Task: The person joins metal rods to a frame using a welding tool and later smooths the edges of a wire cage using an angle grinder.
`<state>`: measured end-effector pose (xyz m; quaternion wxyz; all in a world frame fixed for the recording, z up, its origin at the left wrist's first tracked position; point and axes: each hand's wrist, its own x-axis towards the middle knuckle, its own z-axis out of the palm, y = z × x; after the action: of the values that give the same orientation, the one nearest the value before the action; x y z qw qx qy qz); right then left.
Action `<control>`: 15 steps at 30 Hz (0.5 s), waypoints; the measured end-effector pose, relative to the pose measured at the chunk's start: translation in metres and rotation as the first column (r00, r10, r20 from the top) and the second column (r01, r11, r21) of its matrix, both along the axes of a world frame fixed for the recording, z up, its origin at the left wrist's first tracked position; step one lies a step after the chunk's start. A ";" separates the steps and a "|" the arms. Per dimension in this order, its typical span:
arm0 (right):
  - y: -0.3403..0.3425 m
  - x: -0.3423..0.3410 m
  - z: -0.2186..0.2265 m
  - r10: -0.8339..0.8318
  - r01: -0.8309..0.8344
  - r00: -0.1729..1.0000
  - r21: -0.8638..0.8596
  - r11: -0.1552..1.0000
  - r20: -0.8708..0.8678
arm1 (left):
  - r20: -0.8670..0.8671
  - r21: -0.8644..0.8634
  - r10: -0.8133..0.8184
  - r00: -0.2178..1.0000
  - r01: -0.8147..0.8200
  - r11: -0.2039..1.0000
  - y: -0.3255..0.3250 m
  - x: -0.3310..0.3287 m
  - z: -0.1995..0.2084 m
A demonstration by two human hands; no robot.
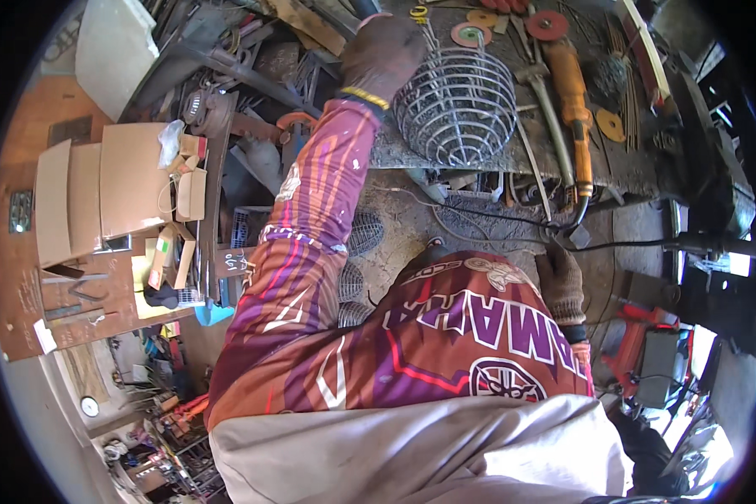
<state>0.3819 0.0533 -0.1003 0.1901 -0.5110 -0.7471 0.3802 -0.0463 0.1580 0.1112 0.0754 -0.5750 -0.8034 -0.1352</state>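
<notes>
Cage of bent wire [455, 105], rounded toward me and ribbed with hoops, lies on the cluttered surface [622, 168], its lower end close against the near edge. My gloved left grip [382, 59] reaches over that edge to the cage's left flank, toward the far side; its fingers are turned from view, so I cannot tell whether it grasps the wire or only rests beside it. My gloved right grip [563, 281] sits lower, short of the near edge and close to my body, near a black cable [630, 244]; whether it is clenched around anything is likewise hidden. Right of the cage lie a steel-shafted hammer [553, 126] and an orange power tool [569, 97], the latter with its tail end pointing toward the near edge. A red disc [548, 25] and a pale green disc [459, 34] lie farther back. The step in hand appears to be placing or steadying the cage with my left side. The next move, I judge, calls for a sure hold on the wire and a clear path for my right past the cable.
</notes>
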 end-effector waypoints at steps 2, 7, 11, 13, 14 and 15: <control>0.000 -0.002 0.005 -0.006 0.006 1.000 0.025 1.000 -0.005 | 0.173 0.166 0.017 0.985 -0.046 0.985 -0.014 -0.067 -0.057; -0.008 -0.015 -0.002 0.031 -0.031 0.999 -0.009 0.999 0.026 | 0.343 -0.279 0.208 0.916 -0.112 0.954 -0.035 -0.127 -0.104; -0.013 -0.044 0.002 0.069 -0.072 0.996 -0.057 0.996 -0.062 | 0.377 -0.373 0.205 0.903 -0.055 0.926 -0.012 -0.123 -0.128; -0.013 -0.063 0.004 0.022 -0.037 0.987 -0.091 0.995 -0.162 | 0.430 -0.368 0.226 0.874 -0.059 0.928 -0.014 -0.123 -0.124; -0.013 -0.087 0.022 0.005 -0.040 0.974 -0.149 0.988 -0.227 | 0.472 -0.352 0.234 0.850 -0.062 0.934 -0.020 -0.126 -0.122; -0.016 -0.107 0.043 -0.016 -0.047 0.957 -0.210 0.977 -0.288 | 0.513 -0.333 0.242 0.823 -0.068 0.940 -0.028 -0.132 -0.121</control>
<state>0.2754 0.0371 -0.0576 0.2377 -0.4617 -0.6701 0.5303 -0.1780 0.1302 -0.0098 -0.2345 -0.4487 -0.8467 -0.1634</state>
